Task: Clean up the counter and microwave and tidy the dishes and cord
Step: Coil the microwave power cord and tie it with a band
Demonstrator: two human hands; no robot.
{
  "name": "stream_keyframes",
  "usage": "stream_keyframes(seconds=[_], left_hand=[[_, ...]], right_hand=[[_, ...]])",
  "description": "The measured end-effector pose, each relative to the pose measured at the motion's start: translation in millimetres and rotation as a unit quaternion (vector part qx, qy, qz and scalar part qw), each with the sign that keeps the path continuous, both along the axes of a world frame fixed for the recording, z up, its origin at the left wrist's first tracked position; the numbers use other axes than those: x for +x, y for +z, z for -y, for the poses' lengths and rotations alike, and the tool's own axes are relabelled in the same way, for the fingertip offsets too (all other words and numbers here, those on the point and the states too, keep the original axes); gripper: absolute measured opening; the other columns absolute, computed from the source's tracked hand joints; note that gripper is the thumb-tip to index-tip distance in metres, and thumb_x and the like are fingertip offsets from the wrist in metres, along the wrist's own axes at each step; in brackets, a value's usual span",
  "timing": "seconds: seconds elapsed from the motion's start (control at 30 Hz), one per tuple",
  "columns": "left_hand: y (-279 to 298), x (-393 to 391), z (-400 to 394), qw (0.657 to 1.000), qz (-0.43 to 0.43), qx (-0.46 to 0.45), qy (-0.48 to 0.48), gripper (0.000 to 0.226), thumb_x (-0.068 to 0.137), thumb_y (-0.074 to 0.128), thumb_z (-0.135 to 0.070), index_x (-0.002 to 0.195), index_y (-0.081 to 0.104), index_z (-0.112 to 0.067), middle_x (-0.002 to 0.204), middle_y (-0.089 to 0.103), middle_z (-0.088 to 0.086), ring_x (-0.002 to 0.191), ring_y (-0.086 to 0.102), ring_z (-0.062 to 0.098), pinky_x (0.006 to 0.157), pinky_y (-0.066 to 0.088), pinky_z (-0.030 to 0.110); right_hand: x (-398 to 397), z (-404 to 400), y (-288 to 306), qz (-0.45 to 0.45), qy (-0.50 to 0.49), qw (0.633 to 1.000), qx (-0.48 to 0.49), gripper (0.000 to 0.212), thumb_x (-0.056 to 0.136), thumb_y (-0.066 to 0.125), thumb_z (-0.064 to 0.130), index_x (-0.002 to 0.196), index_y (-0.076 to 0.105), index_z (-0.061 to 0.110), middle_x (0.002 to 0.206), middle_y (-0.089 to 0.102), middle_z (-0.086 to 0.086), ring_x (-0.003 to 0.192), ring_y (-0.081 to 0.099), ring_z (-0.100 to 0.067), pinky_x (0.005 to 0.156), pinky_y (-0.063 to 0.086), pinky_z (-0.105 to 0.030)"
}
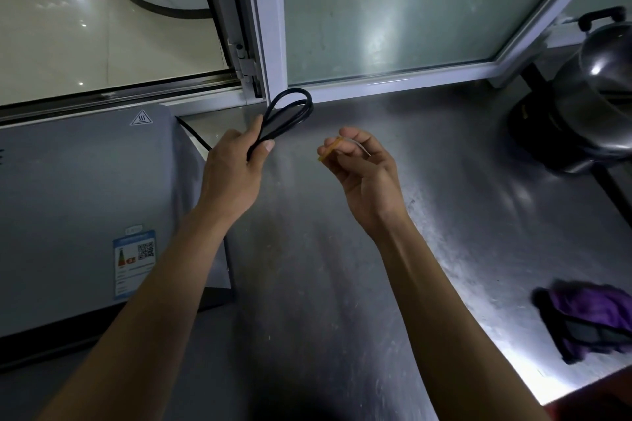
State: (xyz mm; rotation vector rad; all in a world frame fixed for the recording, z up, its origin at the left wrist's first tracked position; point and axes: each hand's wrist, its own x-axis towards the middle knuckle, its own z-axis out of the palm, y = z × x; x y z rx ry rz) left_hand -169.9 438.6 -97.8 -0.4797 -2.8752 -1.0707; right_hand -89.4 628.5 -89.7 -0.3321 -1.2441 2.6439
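A black power cord (290,109) is folded into loops, and my left hand (234,166) grips the bundle above the steel counter (342,267), with the loops sticking up past my thumb. One strand of the cord runs down behind the grey microwave (85,208) at the left. To the right, my right hand (359,167) pinches a small tan rubber band (330,149) between its fingertips, a short way from the cord.
A purple cloth (591,318) lies bunched at the counter's right edge. A steel pot with a black-handled lid (595,79) stands at the far right. A frosted glass panel (393,10) in a white frame backs the counter.
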Motion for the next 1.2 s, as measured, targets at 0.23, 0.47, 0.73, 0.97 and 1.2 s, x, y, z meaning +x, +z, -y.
stream_keyframes(seconds=[0.23, 0.47, 0.73, 0.97, 1.2], left_hand=[[1.6, 0.7, -0.6, 1.0, 0.001, -0.005, -0.002, 0.048, 0.104, 0.045, -0.038, 0.15, 0.043, -0.025, 0.086, 0.046, 0.005, 0.08, 0.048, 0.02, 0.07, 0.033, 0.031], [1.4, 2.4, -0.4, 1.0, 0.004, 0.002, -0.004, 0.049, 0.104, 0.045, -0.039, 0.151, 0.041, -0.024, 0.088, 0.047, 0.006, 0.081, 0.049, 0.02, 0.07, 0.034, 0.03], [1.5, 2.7, 0.5, 1.0, -0.001, 0.005, -0.005, 0.049, 0.104, 0.045, -0.038, 0.151, 0.041, -0.024, 0.088, 0.047, 0.007, 0.08, 0.049, 0.019, 0.069, 0.033, 0.029], [0.8, 1.7, 0.0, 1.0, 0.003, 0.001, -0.009, 0.048, 0.104, 0.045, -0.038, 0.151, 0.041, -0.026, 0.087, 0.048, 0.007, 0.078, 0.05, 0.021, 0.068, 0.034, 0.03], [-0.7, 1.0, 1.0, 1.0, 0.001, 0.004, -0.007, 0.048, 0.104, 0.045, -0.039, 0.149, 0.043, -0.027, 0.087, 0.048, 0.007, 0.079, 0.051, 0.023, 0.07, 0.036, 0.032]], right_hand=[[1.9, 1.7, 1.7, -0.024, 0.002, 1.0, -0.002, 0.032, 0.085, 0.046, -0.024, 0.101, 0.059, 0.0, 0.08, 0.065, -0.018, 0.083, 0.066, -0.035, 0.098, 0.052, -0.048], [3.9, 1.1, 4.5, -0.024, 0.007, 1.0, -0.01, 0.029, 0.086, 0.05, -0.019, 0.105, 0.06, 0.0, 0.091, 0.064, -0.016, 0.08, 0.065, -0.029, 0.098, 0.051, -0.047], [6.5, 0.5, 3.0, -0.013, -0.007, 1.0, 0.004, 0.024, 0.093, 0.049, -0.015, 0.108, 0.061, 0.001, 0.097, 0.068, -0.014, 0.075, 0.066, -0.022, 0.094, 0.056, -0.043], [8.8, 0.0, 7.8, 0.007, -0.032, 0.998, 0.045, 0.02, 0.093, 0.056, -0.009, 0.108, 0.064, 0.001, 0.11, 0.071, -0.015, 0.067, 0.065, -0.016, 0.082, 0.059, -0.035], [10.3, 2.6, 5.2, 0.028, -0.051, 0.993, 0.105, 0.019, 0.09, 0.066, -0.001, 0.091, 0.05, 0.009, 0.094, 0.072, -0.026, 0.068, 0.07, -0.021, 0.076, 0.059, -0.036]])
